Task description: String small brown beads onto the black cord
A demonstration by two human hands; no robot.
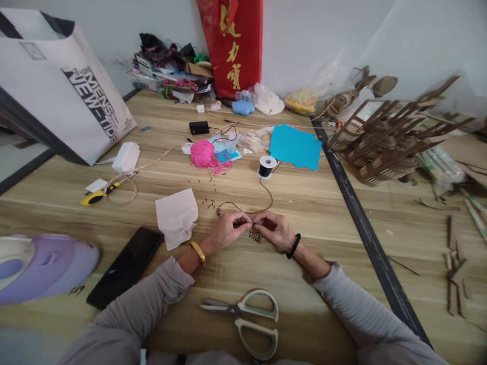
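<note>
My left hand (227, 230) and my right hand (277, 230) meet over the middle of the table, thumbs and fingers pinched on a thin black cord (271, 198). A small cluster of dark and coloured beads (255, 236) hangs just below the fingertips. From the hands the cord loops away toward a white spool (265, 165) wound with black cord. Another stretch of it ends in a small dark piece near the left knuckles. White-handled scissors (243, 309) lie with their blades partly apart, closer to my body. Exactly how the cord runs between the fingertips is hidden.
On the left are a black phone (125, 266), a pinkish paper (176, 218), a yellow cutter (99, 194) and a purple container (49, 266). Pink yarn (203, 153) and blue sheets (296, 147) lie farther back. Brown wooden models (388, 137) stand at right.
</note>
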